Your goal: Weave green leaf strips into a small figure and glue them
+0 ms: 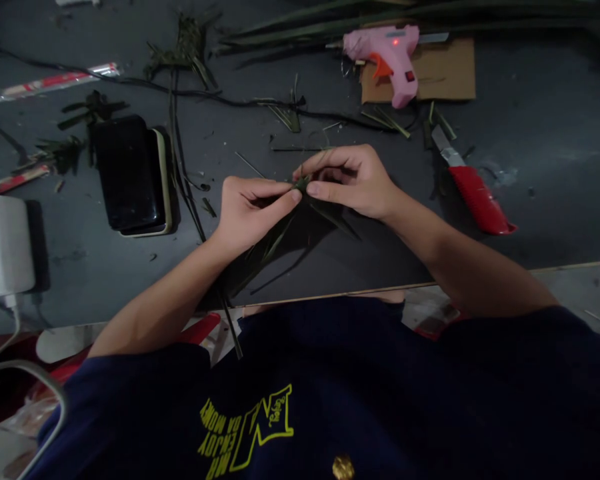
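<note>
Between my two hands, near the table's front edge, is a small folded piece of green leaf (303, 183) with long strips hanging down toward me. My left hand (253, 210) pinches it from the left, thumb against the fingers. From the right, my right hand (353, 180) grips the same piece between thumb and curled fingers. The two thumbs nearly meet at the folded part. Fine details of the fold are too small and dark to tell.
A pink glue gun (404, 57) with a red light lies on cardboard (450, 73). The red-handled knife (480, 199) has its blade out at the right. Stacked phones (130, 173), a white box (5, 247), a black cable (250, 103) and leaf scraps (185, 50) lie around.
</note>
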